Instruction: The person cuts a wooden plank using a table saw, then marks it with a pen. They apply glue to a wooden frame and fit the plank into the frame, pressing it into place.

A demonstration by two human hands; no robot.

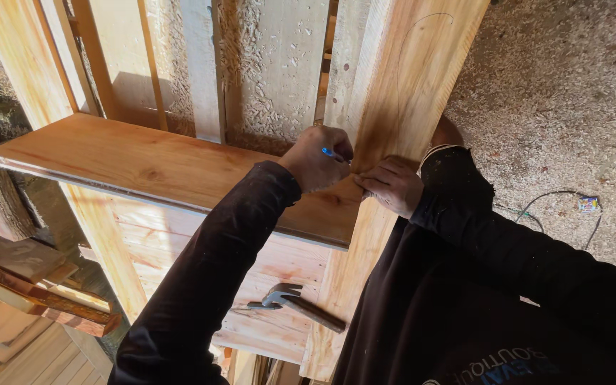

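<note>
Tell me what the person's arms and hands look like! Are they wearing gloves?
No gloves: both hands are bare. The left hand and right hand come out of long black sleeves that reach the wrists. The fabric has pale dusty specks. A light band shows at the right cuff. The black top has blue and white lettering on the chest.

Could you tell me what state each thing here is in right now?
Left hand: closed around a blue pen, tip at the plank.
Right hand: pressed on the plank's end.
Plank: lying flat across the upright boards.
Hammer: lying unused on lower boards.
Cable: loose on the sawdust floor.
</note>
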